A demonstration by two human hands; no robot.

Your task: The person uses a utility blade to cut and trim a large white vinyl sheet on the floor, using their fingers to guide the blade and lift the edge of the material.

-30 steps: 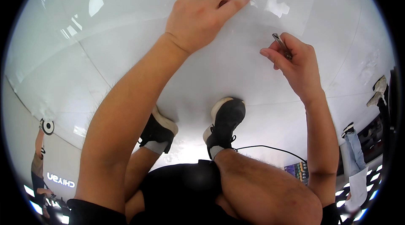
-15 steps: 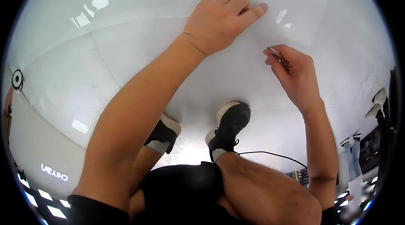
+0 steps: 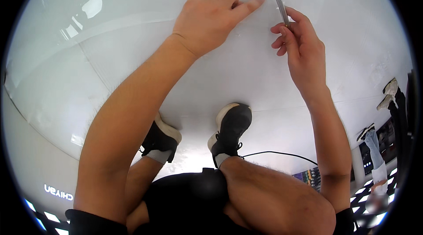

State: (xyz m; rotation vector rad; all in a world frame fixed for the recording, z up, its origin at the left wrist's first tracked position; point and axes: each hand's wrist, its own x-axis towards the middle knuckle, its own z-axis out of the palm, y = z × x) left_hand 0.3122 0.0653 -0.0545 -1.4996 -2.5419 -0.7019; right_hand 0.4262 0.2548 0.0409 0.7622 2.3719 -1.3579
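My left hand (image 3: 207, 19) is at the glossy white panel (image 3: 154, 58), its back toward me. Most of its fingers are curled under, while one points right; whatever they may hold is hidden. To its right, my right hand (image 3: 306, 52) pinches a slim silver utility knife (image 3: 283, 11) between thumb and fingers, the other fingers loosely bent. The knife's pointed end is directed up and slightly left, close to the tip of my left hand's pointing finger and apart from it.
My black shoes (image 3: 235, 127) stand below the panel's lower part. A black cable (image 3: 277, 152) runs to the right behind my knee. Seams cross the panel, and bright lights reflect in it. Other people's legs and shoes (image 3: 387, 94) show at the right rim.
My right hand has moved up, and the knife has turned from slanting across the fingers to pointing upward. The view has shifted slightly; my left hand keeps its pose.
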